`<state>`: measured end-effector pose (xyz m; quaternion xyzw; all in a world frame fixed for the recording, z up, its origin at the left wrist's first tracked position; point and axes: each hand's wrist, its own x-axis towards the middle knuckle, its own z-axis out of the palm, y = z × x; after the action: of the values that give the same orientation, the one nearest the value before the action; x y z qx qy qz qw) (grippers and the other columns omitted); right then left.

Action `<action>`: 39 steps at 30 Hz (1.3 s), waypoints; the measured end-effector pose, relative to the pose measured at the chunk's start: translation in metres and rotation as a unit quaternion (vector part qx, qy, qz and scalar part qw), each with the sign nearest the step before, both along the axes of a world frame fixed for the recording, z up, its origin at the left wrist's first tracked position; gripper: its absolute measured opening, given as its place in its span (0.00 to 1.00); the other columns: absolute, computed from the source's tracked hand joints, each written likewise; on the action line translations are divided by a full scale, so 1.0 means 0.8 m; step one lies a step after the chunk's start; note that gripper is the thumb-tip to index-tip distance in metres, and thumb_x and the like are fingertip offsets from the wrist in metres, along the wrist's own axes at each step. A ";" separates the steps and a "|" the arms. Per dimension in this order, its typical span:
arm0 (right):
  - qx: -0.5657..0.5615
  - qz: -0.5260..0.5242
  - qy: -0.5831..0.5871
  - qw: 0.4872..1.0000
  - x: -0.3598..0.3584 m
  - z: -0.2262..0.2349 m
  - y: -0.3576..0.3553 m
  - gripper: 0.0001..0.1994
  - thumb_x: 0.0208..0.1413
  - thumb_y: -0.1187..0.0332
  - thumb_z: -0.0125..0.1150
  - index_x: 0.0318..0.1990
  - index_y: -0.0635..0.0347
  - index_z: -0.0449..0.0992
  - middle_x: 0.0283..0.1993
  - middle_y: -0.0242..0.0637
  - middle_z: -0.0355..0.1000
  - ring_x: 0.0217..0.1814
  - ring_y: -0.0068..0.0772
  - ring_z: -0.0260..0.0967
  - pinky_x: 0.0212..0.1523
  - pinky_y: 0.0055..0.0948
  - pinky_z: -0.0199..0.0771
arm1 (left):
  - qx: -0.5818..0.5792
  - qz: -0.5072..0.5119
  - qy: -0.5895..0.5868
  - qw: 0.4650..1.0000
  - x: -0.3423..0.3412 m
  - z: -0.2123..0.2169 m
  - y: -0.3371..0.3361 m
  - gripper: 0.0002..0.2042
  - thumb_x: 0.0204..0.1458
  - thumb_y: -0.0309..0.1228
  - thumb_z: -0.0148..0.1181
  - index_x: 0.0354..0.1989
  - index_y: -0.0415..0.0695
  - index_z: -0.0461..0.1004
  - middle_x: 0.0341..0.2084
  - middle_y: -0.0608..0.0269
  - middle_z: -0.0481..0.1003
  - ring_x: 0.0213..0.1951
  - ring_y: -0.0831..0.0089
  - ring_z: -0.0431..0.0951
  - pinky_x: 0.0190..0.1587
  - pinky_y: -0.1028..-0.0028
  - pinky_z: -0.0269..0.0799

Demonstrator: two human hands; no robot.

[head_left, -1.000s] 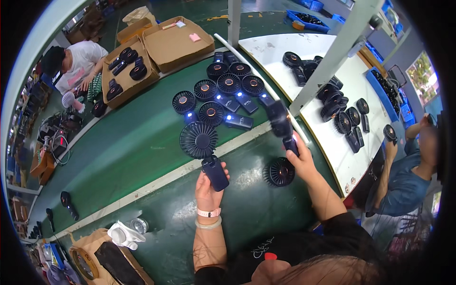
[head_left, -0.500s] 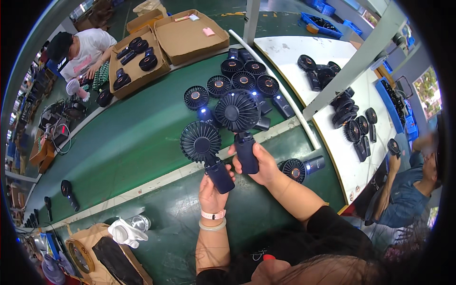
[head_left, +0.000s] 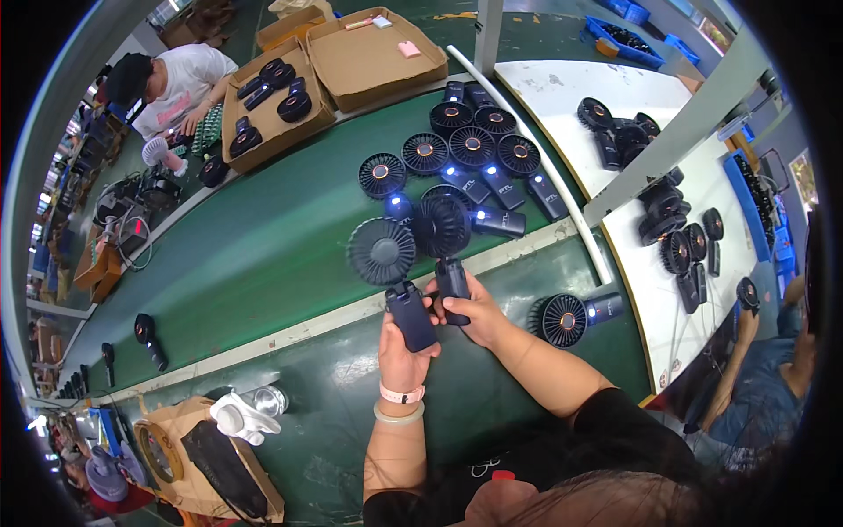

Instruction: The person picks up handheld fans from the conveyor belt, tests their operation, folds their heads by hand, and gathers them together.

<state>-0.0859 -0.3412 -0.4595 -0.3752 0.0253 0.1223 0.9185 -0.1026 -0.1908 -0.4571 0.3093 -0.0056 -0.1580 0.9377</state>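
Two fans held upright over the green belt [head_left: 263, 255]: left hand [head_left: 402, 347] wrapped around left fan [head_left: 386, 263], right hand [head_left: 470, 309] fingers closed on right fan [head_left: 442, 230]. Beyond, fan cluster [head_left: 465, 149], then cardboard boxes [head_left: 369, 57].

Second fan [head_left: 442, 226] now in right hand [head_left: 470, 307]

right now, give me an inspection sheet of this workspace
surface: green conveyor belt with a pale strip along its near edge.
job's things: left fan and right fan, dark handheld fans, both lifted over the belt.
clutter: row of fans lying on the belt, some lit blue; one fan lying alone by the right arm; cardboard boxes.
grippers: left hand grips the left fan's handle; right hand grips the right fan's.
cables: nothing seen.
surroundings: white side tables with more fans; a person working far left.
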 end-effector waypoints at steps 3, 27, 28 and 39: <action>0.011 -0.011 0.011 1.000 0.006 -0.008 -0.002 0.26 0.46 0.80 0.53 0.53 0.55 0.52 0.47 0.41 0.64 0.33 0.28 0.67 0.33 0.29 0.69 | 0.178 0.062 0.021 0.982 -0.007 0.016 -0.013 0.17 0.55 0.31 0.48 0.53 0.44 0.57 0.45 0.59 0.69 0.38 0.75 0.71 0.25 0.79 0.70; 0.015 0.076 0.012 0.997 -0.005 0.006 -0.006 0.14 0.55 0.63 0.49 0.46 0.59 0.60 0.32 0.37 0.68 0.21 0.23 0.67 0.13 0.17 0.59 | 0.128 -0.115 0.010 0.985 0.027 0.005 -0.026 0.35 0.51 0.57 0.44 0.56 0.39 0.53 0.28 0.65 0.63 0.22 0.78 0.64 0.25 0.76 0.69; -0.032 0.099 0.020 0.994 -0.008 0.010 -0.006 0.14 0.56 0.61 0.48 0.44 0.59 0.62 0.30 0.35 0.68 0.21 0.19 0.65 0.13 0.17 0.59 | 0.123 -0.111 0.000 0.986 0.012 -0.008 -0.020 0.35 0.51 0.56 0.45 0.57 0.39 0.53 0.31 0.64 0.65 0.25 0.76 0.66 0.27 0.74 0.70; -0.352 0.041 -0.209 0.911 -0.020 0.003 0.003 0.16 0.57 0.57 0.49 0.37 0.64 0.66 0.26 0.40 0.67 0.28 0.32 0.65 0.32 0.30 0.65 | 0.074 -0.090 -0.084 0.990 0.012 -0.010 -0.005 0.34 0.50 0.51 0.51 0.59 0.42 0.51 0.55 0.48 0.59 0.55 0.54 0.62 0.54 0.59 0.62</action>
<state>-0.1023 -0.3387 -0.4573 -0.6916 -0.1418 0.0620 0.7055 -0.0926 -0.1947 -0.4648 0.3886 -0.1005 -0.2149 0.8903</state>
